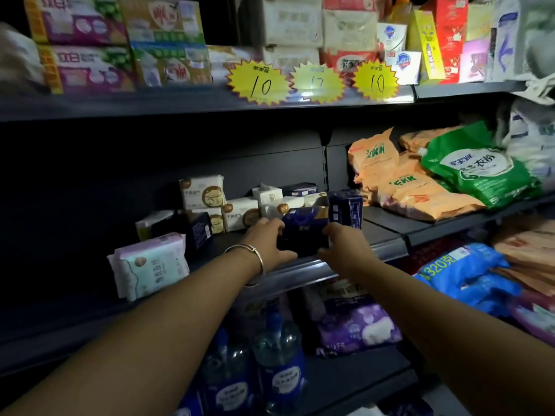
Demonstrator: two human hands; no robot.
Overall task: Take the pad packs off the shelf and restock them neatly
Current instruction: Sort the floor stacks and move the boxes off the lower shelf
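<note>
A dark blue pad pack (303, 228) stands near the front of the middle shelf (300, 270). My left hand (267, 243) grips its left side and my right hand (342, 246) grips its right side. Another dark blue pack (345, 208) stands upright just behind and to the right. White and gold pad packs (202, 192) are piled behind, further back on the shelf. A pink and mint pad pack (150, 264) stands at the shelf's front left, and a dark pack (198, 229) leans between it and the white ones.
Orange bags (420, 190) and a green detergent bag (477, 172) fill the shelf section to the right. Yellow price tags (259, 82) hang on the upper shelf edge. Water bottles (277, 349) and a purple pack (357, 325) sit on the shelf below.
</note>
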